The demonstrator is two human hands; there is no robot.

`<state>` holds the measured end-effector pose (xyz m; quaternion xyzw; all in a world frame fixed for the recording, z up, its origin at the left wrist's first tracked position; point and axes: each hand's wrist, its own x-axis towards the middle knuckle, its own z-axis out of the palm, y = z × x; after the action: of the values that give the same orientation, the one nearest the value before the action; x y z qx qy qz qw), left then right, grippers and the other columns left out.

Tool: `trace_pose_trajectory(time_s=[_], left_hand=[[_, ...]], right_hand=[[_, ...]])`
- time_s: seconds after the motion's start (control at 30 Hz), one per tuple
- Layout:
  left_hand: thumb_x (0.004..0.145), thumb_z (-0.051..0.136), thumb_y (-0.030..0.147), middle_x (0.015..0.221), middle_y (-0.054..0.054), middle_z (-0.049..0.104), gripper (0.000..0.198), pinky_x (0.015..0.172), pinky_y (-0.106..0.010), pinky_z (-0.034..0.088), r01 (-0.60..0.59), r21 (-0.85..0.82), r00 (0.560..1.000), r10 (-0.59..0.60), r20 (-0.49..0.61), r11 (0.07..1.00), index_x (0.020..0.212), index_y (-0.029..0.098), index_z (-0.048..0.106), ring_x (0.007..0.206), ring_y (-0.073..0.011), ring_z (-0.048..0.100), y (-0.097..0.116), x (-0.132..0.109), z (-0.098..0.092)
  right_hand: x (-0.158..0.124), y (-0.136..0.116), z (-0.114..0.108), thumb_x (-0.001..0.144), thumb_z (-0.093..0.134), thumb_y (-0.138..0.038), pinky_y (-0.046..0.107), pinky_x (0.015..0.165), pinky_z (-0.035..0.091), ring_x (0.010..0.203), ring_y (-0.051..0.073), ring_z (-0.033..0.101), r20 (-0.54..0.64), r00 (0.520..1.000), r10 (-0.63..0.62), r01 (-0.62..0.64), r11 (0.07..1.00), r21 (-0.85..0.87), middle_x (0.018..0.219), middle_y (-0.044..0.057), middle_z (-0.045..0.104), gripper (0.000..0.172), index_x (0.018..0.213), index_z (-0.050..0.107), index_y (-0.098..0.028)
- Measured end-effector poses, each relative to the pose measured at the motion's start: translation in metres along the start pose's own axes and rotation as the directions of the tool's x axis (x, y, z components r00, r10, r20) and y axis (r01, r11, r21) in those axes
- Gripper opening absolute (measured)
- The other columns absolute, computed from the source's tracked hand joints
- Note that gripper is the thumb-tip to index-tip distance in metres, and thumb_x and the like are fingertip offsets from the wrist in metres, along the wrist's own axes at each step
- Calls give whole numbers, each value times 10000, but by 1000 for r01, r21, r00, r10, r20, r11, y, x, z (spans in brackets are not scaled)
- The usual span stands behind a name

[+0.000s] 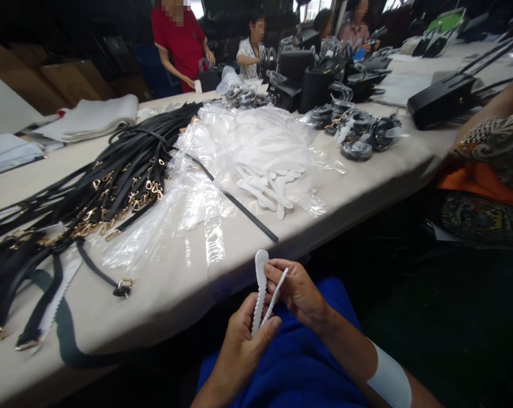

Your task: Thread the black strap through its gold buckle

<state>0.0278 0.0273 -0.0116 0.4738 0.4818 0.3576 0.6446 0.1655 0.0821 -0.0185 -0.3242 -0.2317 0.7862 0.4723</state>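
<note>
The left hand [239,351] grips the lower end of a white scalloped strip [260,289] in a narrow hold, above a blue lap [294,362]. The right hand [296,294] pinches a thinner white strip [277,296] against it; whether the two are separate pieces is hard to tell from this angle. Both hands are just off the near edge of the long table [163,300]. On the table, black straps with gold clasps [124,187] lie left, clear plastic [197,198] and a pile of white scalloped strips [267,190] lie centre, and black handbags [441,101] stand far right.
</note>
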Motion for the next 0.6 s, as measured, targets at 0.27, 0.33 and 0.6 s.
trace_pose_trajectory(time_s=[0.27,0.33,0.6], left_hand=[[919,473,531,569,15,569,408,356,-173,292,-32,-120,998,39,52,992,969,139,575,342,-51,330,42,59,-11],[930,436,540,484,5,551,452,319,-171,288,-41,-114,993,53,104,993,874,116,582,303,-63,345,48,71,-7],[886,480,570,589,-33,634,447,367,-191,424,-116,-74,980,127,156,990,881,129,553,381,-101,517,44,86,-12]], right_hand=[[21,-28,-1,826,686,-519,180,521,407,541,69,515,-1,953,-301,284,899,-334,771,24,650,430,1001,680,-127],[20,-31,2,844,651,-547,200,502,415,511,100,549,100,962,-255,274,885,-375,681,11,642,480,1091,650,-135],[71,-79,-18,755,756,-475,161,452,377,501,70,454,-43,902,-429,354,793,-496,561,-10,540,394,686,648,-102]])
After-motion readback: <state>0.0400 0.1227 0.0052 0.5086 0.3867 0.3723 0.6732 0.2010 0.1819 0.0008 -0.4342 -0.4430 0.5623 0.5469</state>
